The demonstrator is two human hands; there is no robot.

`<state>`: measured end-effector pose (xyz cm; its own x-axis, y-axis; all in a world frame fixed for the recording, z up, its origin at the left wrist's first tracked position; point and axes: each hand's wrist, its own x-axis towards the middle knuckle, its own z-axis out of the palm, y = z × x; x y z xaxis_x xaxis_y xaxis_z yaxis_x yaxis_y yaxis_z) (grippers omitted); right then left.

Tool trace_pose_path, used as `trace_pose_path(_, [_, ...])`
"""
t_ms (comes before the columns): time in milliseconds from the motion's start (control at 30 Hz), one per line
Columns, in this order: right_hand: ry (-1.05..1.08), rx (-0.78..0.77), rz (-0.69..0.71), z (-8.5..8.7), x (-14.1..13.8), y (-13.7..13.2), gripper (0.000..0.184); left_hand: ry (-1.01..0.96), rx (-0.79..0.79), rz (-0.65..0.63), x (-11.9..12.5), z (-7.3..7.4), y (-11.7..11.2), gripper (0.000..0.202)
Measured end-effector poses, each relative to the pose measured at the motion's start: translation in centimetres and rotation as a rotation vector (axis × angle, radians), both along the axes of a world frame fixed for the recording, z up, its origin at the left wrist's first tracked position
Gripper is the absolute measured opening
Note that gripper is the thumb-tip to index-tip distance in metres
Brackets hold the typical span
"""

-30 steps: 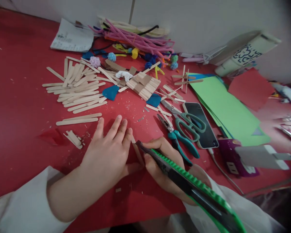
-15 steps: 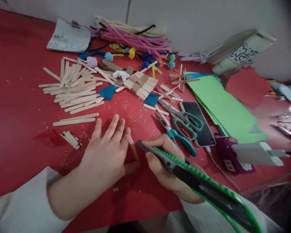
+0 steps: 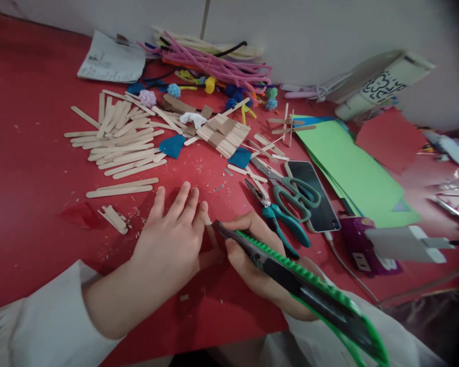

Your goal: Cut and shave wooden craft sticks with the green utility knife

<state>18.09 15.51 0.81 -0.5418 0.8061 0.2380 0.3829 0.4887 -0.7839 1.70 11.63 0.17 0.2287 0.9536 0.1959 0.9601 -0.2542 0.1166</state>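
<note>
Head-worn camera facing forward and down

One camera is sitting on the person's head and looking forward and down across a flat red tabletop (image 3: pixel 30 219). It is viewing the bare left hand (image 3: pixel 170 239) and bare right hand (image 3: pixel 265 285) from above and behind, at close range. The long green-and-black utility knife (image 3: pixel 302 283) is stretching toward the lens at lower right. The view is reaching a plain pale wall (image 3: pixel 309 41) at the top, and the tabletop's near edge is crossing the bottom.
</note>
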Motion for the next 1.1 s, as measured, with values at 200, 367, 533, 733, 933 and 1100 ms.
trace_pose_path(200, [0.015, -0.006, 0.016, -0.21, -0.12, 0.01, 0.012, 0.006, -0.004, -0.011, -0.08, 0.11, 0.06, 0.057])
trace_pose_path(367, [0.023, 0.013, 0.026, -0.56, -0.13, 0.06, 0.014, 0.016, -0.009, -0.013, -0.09, 0.24, 0.1, 0.055])
trace_pose_path(533, [0.017, 0.025, 0.012, -0.32, -0.09, 0.01, 0.015, 0.019, 0.0, -0.016, -0.05, 0.17, 0.11, 0.056])
trace_pose_path(733, [0.02, 0.023, 0.03, -0.26, -0.07, 0.11, 0.015, 0.044, 0.051, -0.026, -0.18, -0.13, 0.07, 0.056])
trace_pose_path(933, [0.002, 0.082, 0.04, -0.42, -0.17, 0.05, 0.016, 0.059, 0.069, -0.04, -0.2, -0.02, 0.1, 0.054])
trace_pose_path(1100, [-0.008, 0.096, 0.041, -0.4, -0.19, -0.02, 0.018, 0.051, 0.068, -0.036, -0.15, 0.0, 0.09, 0.055])
